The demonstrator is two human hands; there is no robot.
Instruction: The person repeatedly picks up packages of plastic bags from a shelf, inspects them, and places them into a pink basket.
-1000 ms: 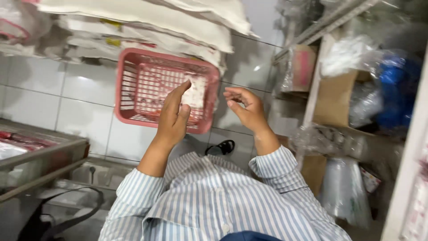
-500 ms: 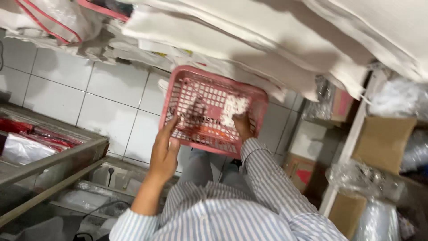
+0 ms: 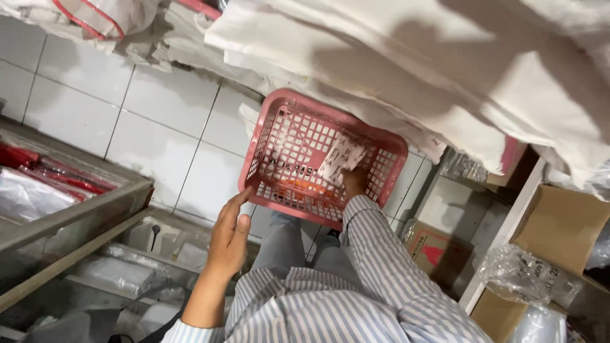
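A pink plastic lattice basket [image 3: 386, 147] sits on the white tiled floor, under a stack of white sacks. My right hand [image 3: 353, 181] reaches inside it, fingers closed on a small white patterned packet [image 3: 343, 154]. An orange item [image 3: 304, 188] lies on the basket's bottom. My left hand [image 3: 229, 235] is outside the basket with its fingers straight, the fingertips at the basket's near left corner, holding nothing. Both sleeves are blue-and-white striped.
White sacks [image 3: 406, 70] overhang the basket from above. A metal-framed case [image 3: 76, 209] with red and clear packets is at left. Cardboard boxes [image 3: 559, 222] and clear plastic bags [image 3: 521, 273] fill shelves at right. A red-printed box [image 3: 432, 248] stands near my legs.
My left hand has pulled out of the basket to its near left corner. My right hand stays inside, on the white packet. The view has shifted closer to the basket.
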